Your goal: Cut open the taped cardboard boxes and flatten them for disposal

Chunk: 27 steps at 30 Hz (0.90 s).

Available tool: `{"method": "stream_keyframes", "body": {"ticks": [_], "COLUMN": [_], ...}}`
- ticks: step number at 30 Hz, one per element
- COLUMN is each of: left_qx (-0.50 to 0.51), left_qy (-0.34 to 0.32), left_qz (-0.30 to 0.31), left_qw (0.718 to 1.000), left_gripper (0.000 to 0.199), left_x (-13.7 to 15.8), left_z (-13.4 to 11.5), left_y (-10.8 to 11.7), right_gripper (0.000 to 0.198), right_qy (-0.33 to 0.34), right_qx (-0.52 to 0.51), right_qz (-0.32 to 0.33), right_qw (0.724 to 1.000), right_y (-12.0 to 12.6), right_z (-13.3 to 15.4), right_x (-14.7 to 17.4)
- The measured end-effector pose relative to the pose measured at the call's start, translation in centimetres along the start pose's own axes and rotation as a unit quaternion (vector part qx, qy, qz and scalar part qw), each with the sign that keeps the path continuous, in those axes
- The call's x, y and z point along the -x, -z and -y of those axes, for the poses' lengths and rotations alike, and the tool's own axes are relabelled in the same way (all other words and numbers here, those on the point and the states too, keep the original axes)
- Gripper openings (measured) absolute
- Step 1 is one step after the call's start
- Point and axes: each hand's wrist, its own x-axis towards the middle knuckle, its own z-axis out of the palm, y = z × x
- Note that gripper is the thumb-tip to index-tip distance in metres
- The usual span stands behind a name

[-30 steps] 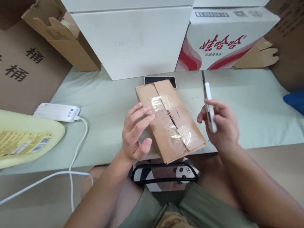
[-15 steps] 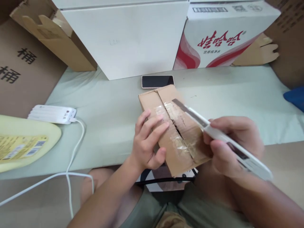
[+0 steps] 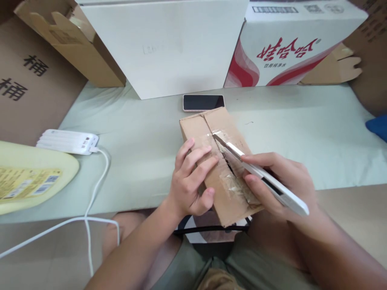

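Note:
A small brown cardboard box [image 3: 225, 203] lies at a slant on the edge of the pale green surface, its near end reaching over my lap. Clear tape, partly torn, crosses its middle seam, and a dark ragged gap shows along that seam. My left hand [image 3: 192, 181] grips the box from its left side, fingers spread over the top and thumb at the near side. In my right hand [image 3: 279, 181] is a white utility knife [image 3: 263, 173] with its blade out. The blade's tip touches the seam near the taped part.
Behind the box lies a phone [image 3: 203, 102]. Large white boxes [image 3: 181, 48] stand at the back. To the left are a white power bank [image 3: 68, 141] with a cable [image 3: 98, 185] and a yellow bottle [image 3: 36, 181]. Something blue [image 3: 377, 128] sits at the right edge.
My right hand has moved left, bringing the knife from above the box's right side down onto the seam. My left hand keeps its hold on the box.

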Motion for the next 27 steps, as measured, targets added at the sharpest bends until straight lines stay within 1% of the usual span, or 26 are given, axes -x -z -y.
{"method": "stream_keyframes", "body": {"ticks": [6,14,22,24,27], "left_qx": [-0.002,0.003,0.009,0.010,0.008], "left_qy": [0.000,0.000,0.003,0.002,0.003], "left_qz": [0.001,0.003,0.000,-0.001,0.001], "left_qw": [1.000,1.000,1.000,1.000,1.000], "left_gripper": [0.049,0.048,0.047,0.047,0.047], "left_x": [0.05,0.09,0.26,0.25,0.22], "left_z": [0.11,0.10,0.21,0.23,0.25], "left_y": [-0.08,-0.09,-0.29,-0.25,-0.20], "right_gripper": [0.017,0.020,0.019,0.018,0.014], "right_qy": [0.055,0.082,0.046,0.040,0.028], "right_qx": [0.063,0.091,0.106,0.096,0.055], "right_qz": [-0.017,0.008,0.021,0.020,0.001], "right_qw": [0.996,0.992,0.993,0.994,0.998], "right_y": [-0.22,-0.22,-0.51,-0.47,-0.34], "right_z": [0.43,0.81,0.77,0.70,0.56], "right_x": [-0.06,-0.45,-0.47,-0.52,-0.49]}}
